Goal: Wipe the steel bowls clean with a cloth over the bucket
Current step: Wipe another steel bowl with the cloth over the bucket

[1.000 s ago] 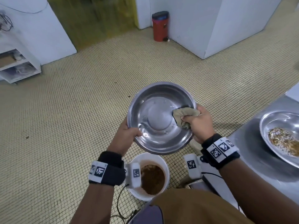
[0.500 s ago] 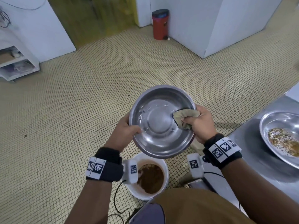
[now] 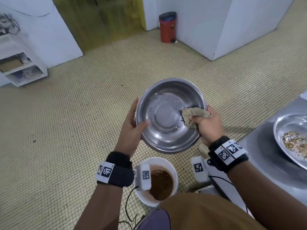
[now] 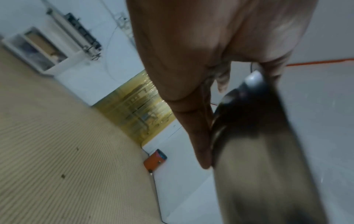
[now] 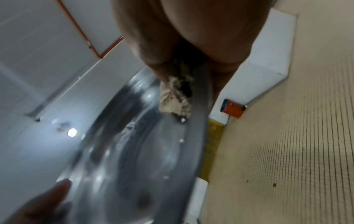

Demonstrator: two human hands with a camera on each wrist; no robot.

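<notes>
I hold a steel bowl [image 3: 167, 117] tilted toward me, above and beyond the white bucket [image 3: 166, 159] of brown water on the floor. My left hand [image 3: 132, 123] grips its left rim, thumb hooked inside and fingers straight along the outer wall [image 4: 258, 151]. My right hand [image 3: 207, 125] clutches a bunched beige cloth [image 3: 192, 115] against the bowl's right inner wall, near the rim. The right wrist view shows the cloth [image 5: 176, 97] on the wet, shiny inside of the bowl [image 5: 143, 151]. A second steel bowl [image 3: 290, 138] with food scraps sits at the right.
The second bowl rests on a steel counter [image 3: 265, 163] along my right side. A red pedal bin [image 3: 167, 27] stands by the far white wall, and a white shelf unit [image 3: 21, 63] stands at the far left. Yellow mosaic floor tiles stretch between them.
My left hand's fingers have stretched up along the bowl's left side, with the thumb still inside. The cloth stays at the right inner wall, shifting only slightly.
</notes>
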